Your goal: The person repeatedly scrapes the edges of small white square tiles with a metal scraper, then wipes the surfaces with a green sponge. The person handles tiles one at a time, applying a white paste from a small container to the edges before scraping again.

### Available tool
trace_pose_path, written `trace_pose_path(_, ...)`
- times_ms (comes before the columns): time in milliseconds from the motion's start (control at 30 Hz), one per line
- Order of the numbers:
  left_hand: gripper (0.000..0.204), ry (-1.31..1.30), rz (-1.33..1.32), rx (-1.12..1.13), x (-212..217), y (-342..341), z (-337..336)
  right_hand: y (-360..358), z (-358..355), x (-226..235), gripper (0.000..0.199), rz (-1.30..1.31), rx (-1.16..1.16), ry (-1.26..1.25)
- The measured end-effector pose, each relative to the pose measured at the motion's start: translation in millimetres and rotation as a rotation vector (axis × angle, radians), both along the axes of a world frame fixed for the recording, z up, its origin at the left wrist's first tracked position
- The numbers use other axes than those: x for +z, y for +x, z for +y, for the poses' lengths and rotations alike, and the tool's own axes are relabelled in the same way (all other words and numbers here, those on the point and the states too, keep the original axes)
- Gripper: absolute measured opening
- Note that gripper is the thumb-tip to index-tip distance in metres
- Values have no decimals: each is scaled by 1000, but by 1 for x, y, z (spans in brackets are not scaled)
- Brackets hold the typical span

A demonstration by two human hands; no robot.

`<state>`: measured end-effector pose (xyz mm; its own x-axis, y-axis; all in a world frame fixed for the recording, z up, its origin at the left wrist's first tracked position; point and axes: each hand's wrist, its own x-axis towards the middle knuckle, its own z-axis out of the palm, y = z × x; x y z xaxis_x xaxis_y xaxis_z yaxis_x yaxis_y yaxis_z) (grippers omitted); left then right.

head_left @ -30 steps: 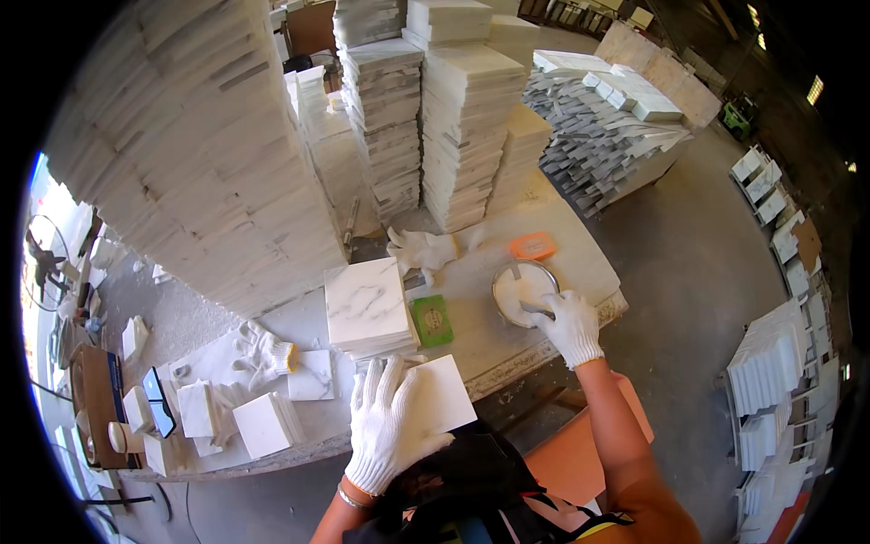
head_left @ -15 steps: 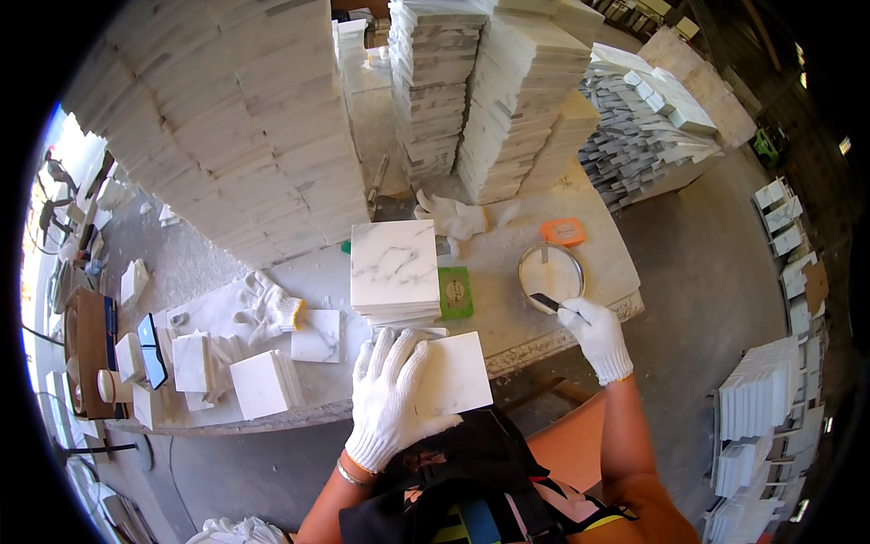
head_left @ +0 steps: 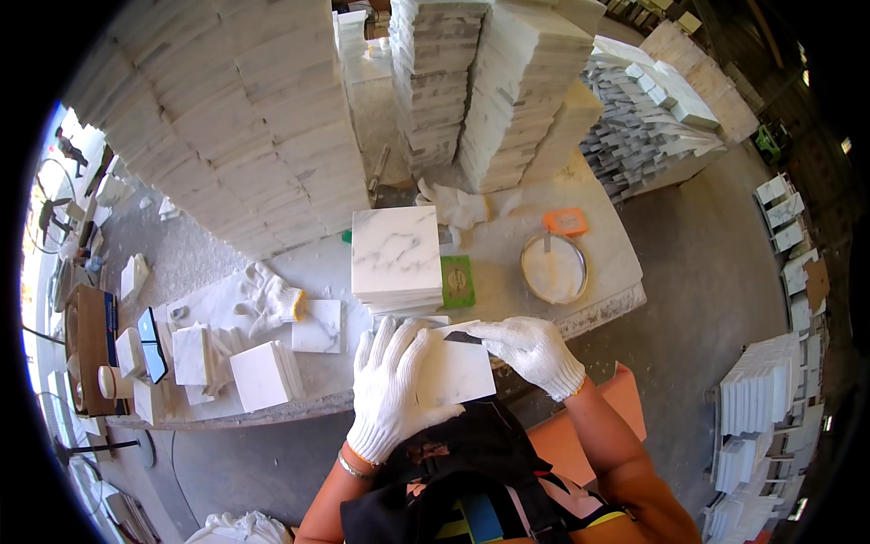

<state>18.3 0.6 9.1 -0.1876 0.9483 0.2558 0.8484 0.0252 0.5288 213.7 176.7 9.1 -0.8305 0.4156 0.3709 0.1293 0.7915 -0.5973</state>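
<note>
My left hand [head_left: 391, 385], in a white knit glove, grips a white marble tile [head_left: 456, 374] by its left side at the table's near edge. From the right, my right hand [head_left: 530, 352], gloved too, pinches a small dark flat blade [head_left: 463, 337] against the tile's far edge. Just beyond stands a neat stack of marble tiles [head_left: 394, 254] with grey veins on the top one. A green square block [head_left: 458, 281] lies against that stack's right side. Further right is a round metal-rimmed dish [head_left: 555, 269] with pale contents, and behind it an orange block [head_left: 565, 221].
Tall tile stacks [head_left: 217, 127] rise at the back left and back centre. Empty white gloves [head_left: 272, 295] lie left of the stack. Several loose tiles [head_left: 263, 376], a phone [head_left: 152, 348] and a cardboard box [head_left: 86, 349] occupy the left end. More tile stacks [head_left: 766, 385] stand at right.
My right hand has moved left from the round dish to the tile, bringing the dark blade onto its far edge. My left hand keeps its hold on the tile.
</note>
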Motion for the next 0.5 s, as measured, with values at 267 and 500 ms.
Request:
trace_pose_path(267, 100, 3, -18, -7, -4, -2, -2, 28, -35, 6, 29, -106, -71, -81)
trace_pose_path(500, 97, -8, -36, -38, 4, -4, 4, 0, -8, -1, 26, 77, -84, -39)
